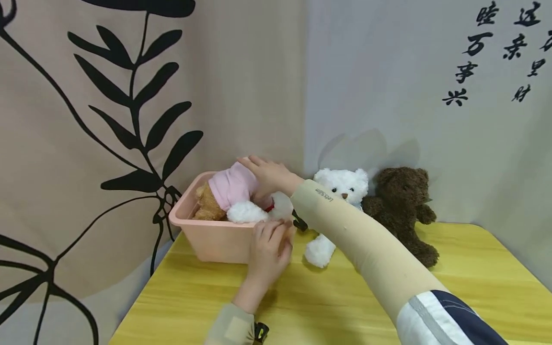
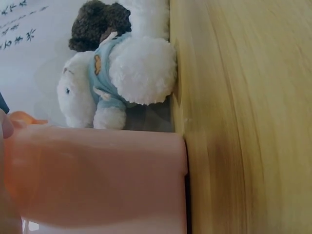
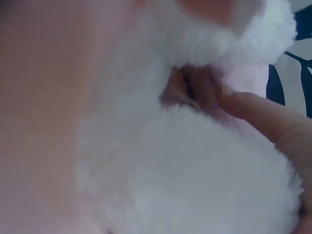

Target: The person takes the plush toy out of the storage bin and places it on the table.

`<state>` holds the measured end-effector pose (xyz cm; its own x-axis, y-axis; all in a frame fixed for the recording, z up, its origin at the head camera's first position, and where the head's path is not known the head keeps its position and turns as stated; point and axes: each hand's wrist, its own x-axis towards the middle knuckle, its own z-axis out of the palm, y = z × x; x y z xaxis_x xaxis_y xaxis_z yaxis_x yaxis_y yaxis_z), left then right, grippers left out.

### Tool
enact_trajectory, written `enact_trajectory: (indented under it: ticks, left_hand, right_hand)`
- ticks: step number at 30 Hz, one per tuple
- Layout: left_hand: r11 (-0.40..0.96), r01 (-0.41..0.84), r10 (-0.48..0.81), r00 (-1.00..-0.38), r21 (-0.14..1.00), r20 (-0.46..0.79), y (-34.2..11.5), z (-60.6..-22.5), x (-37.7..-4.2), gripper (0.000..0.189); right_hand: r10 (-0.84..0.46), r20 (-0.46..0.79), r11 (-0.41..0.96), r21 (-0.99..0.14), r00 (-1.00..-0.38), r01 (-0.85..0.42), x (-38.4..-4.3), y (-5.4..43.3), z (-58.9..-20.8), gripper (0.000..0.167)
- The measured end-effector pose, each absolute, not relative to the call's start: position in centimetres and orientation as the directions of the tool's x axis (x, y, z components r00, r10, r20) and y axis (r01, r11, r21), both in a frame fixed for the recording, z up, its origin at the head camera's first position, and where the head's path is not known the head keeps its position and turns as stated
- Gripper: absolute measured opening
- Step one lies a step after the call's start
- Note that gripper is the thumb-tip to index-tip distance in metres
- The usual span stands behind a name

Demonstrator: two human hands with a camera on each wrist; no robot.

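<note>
Inside the bin [image 1: 222, 242], pink-clad plush [image 1: 233, 186]

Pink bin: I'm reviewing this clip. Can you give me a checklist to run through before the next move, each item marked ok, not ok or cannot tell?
1. Pink bin upright on the table: ok.
2. Left hand on the bin: ok, its fingers are over the near rim.
3. Right hand touching the pink-clothed plush: ok.
4. Right hand's hold, gripping or merely pressing: cannot tell.
5. Pink-clothed plush wholly below the rim: not ok, it rises above it.
6. White bear and brown bear outside the bin: ok, both sit on the table.
</note>
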<state>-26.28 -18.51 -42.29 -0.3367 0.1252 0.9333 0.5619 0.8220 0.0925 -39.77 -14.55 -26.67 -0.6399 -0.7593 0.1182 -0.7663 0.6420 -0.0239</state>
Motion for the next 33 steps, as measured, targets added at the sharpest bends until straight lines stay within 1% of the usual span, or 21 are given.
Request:
enact_trajectory:
  ticks: [2,5,8,9,12,14,15,17,20,22,25,28,31,33]
  left_hand:
    - [0.824,0.558,0.115,-0.338,0.101,0.934,-18.6,-42.1,-26.3,0.029]
    - [0.828,0.552,0.114,-0.340,0.100,0.934,-18.8,-41.8,-26.3,0.025]
    - [0.830,0.551,0.123,-0.339,0.091,0.933,-18.9,-41.7,-26.2,0.025]
    - [0.828,0.553,0.124,-0.338,0.090,0.933,-18.9,-41.7,-26.2,0.026]
    - [0.828,0.554,0.123,-0.339,0.093,0.933,-18.9,-41.8,-26.2,0.028]
    - [0.827,0.554,0.122,-0.344,0.096,0.931,-18.8,-41.9,-26.1,0.029]
    - [0.827,0.554,0.121,-0.345,0.098,0.931,-18.8,-41.9,-26.1,0.030]
    - [0.828,0.552,0.122,-0.349,0.098,0.929,-18.8,-42.0,-26.0,0.030]
    - [0.828,0.552,0.124,-0.354,0.100,0.927,-18.7,-42.1,-26.0,0.030]
    - [0.827,0.553,0.124,-0.354,0.101,0.927,-18.7,-42.1,-26.0,0.030]
    - [0.824,0.558,0.123,-0.350,0.101,0.929,-18.6,-42.1,-26.0,0.029]
    - [0.822,0.561,0.127,-0.343,0.094,0.931,-18.5,-42.2,-26.1,0.028]
    - [0.823,0.562,0.131,-0.336,0.086,0.933,-18.4,-42.2,-26.1,0.028]
    - [0.824,0.561,0.129,-0.331,0.085,0.935,-18.4,-42.3,-26.2,0.028]
  right_hand:
    - [-0.758,0.121,0.647,0.012,-0.641,-0.763,-39.9,-14.7,-26.4,0.114]
    - [-0.747,0.137,0.662,0.066,-0.651,-0.746,-40.0,-14.8,-25.9,0.111]
    - [-0.742,0.130,0.667,0.038,-0.658,-0.744,-40.2,-14.7,-25.7,0.105]
    - [-0.746,0.120,0.661,0.010,-0.655,-0.751,-40.3,-14.6,-25.7,0.103]
    - [-0.771,0.081,0.618,-0.142,-0.631,-0.773,-40.7,-14.4,-25.9,0.100]
    - [-0.790,0.067,0.583,-0.224,-0.609,-0.781,-41.0,-14.2,-26.0,0.099]
    - [-0.795,0.064,0.570,-0.260,-0.603,-0.780,-41.1,-14.2,-26.1,0.100]
    - [-0.802,0.059,0.555,-0.296,-0.595,-0.777,-41.3,-14.0,-26.2,0.107]
    - [-0.792,0.038,0.578,-0.274,-0.609,-0.768,-41.4,-13.7,-26.3,0.116]
    - [-0.784,0.026,0.597,-0.239,-0.620,-0.766,-41.5,-13.6,-26.4,0.117]
    - [-0.781,0.023,0.606,-0.215,-0.624,-0.766,-41.5,-13.6,-26.4,0.112]
    - [-0.793,0.043,0.579,-0.256,-0.608,-0.774,-41.6,-13.7,-26.7,0.105]
    - [-0.803,0.099,0.549,-0.261,-0.588,-0.794,-41.8,-13.8,-27.4,0.098]
    - [-0.799,0.152,0.548,-0.214,-0.582,-0.809,-42.0,-13.8,-27.8,0.094]
